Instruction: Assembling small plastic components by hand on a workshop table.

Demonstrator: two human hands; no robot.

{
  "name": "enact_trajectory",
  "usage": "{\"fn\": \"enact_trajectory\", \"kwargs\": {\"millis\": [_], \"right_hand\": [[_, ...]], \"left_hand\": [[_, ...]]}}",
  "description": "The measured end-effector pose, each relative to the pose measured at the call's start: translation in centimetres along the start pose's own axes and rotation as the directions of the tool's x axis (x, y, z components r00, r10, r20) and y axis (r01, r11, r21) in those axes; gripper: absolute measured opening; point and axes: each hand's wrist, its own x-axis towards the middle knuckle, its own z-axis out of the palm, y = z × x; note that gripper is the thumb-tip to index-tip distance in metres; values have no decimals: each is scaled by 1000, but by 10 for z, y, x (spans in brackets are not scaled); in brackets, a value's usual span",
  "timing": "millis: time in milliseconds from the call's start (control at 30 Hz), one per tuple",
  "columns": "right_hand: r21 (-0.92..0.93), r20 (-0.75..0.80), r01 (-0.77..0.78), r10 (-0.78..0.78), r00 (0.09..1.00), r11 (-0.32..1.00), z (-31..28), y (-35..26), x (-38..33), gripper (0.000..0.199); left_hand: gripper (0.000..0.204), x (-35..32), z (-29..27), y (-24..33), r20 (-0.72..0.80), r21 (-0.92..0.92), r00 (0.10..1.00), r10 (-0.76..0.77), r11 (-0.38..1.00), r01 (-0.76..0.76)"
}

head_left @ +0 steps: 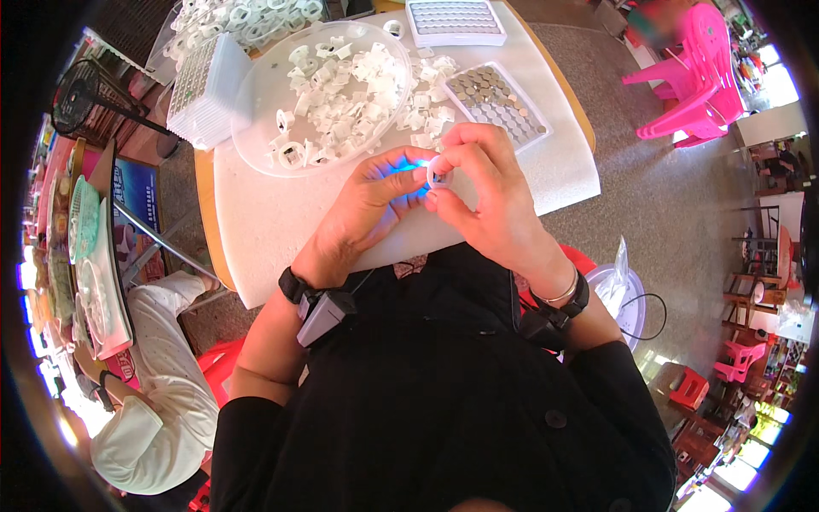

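Between my two hands is a small white ring-shaped plastic part [438, 176] with a dark middle, held over the near side of the table. My left hand [365, 203] grips its left side with thumb and fingers, and blue light glows across those fingers. From the right, my right hand [496, 194] pinches the same part between thumb and fingertips. Just beyond my hands lies a white tray [536, 131] with many silver button cells in its pockets. A large round clear tray [256, 111] heaped with loose white plastic parts [341, 94] stands to its left.
A stack of white pocketed trays [205, 98] rises at the table's left, and another tray stack [456, 21] sits at the back. White foam sheeting [264, 222] covers the tabletop. A person in white [162, 401] sits at left. Pink chairs [699, 77] stand at right.
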Motion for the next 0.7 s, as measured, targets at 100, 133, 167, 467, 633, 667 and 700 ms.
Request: {"fn": "enact_trajectory", "kwargs": {"millis": [100, 133, 167, 467, 633, 667, 700], "right_hand": [[-16, 33, 27, -26, 999, 1000, 0, 2, 0, 27], [-17, 31, 23, -22, 999, 1000, 1, 2, 0, 27], [-19, 28, 18, -18, 999, 1000, 1, 2, 0, 26], [449, 204, -439, 389, 898, 778, -8, 0, 5, 16], [619, 286, -623, 602, 746, 478, -11, 2, 2, 12], [675, 269, -625, 659, 703, 392, -9, 4, 0, 12], [677, 263, -622, 661, 703, 392, -8, 5, -2, 12]], "left_hand": [[23, 1, 2, -1, 1, 2, 1000, 11, 1000, -11], [22, 2, 3, -1, -19, -1, 1000, 13, 1000, -13], [22, 2, 3, 0, -18, -1, 1000, 12, 1000, -12], [32, 0, -10, 6, 163, 39, 985, -58, 998, 52], [33, 0, 3, 2, 68, 64, 998, 4, 998, -9], [33, -1, 6, 2, 74, 68, 997, 0, 998, -5], [33, -3, 9, 2, 45, 90, 999, 24, 996, -28]]}}
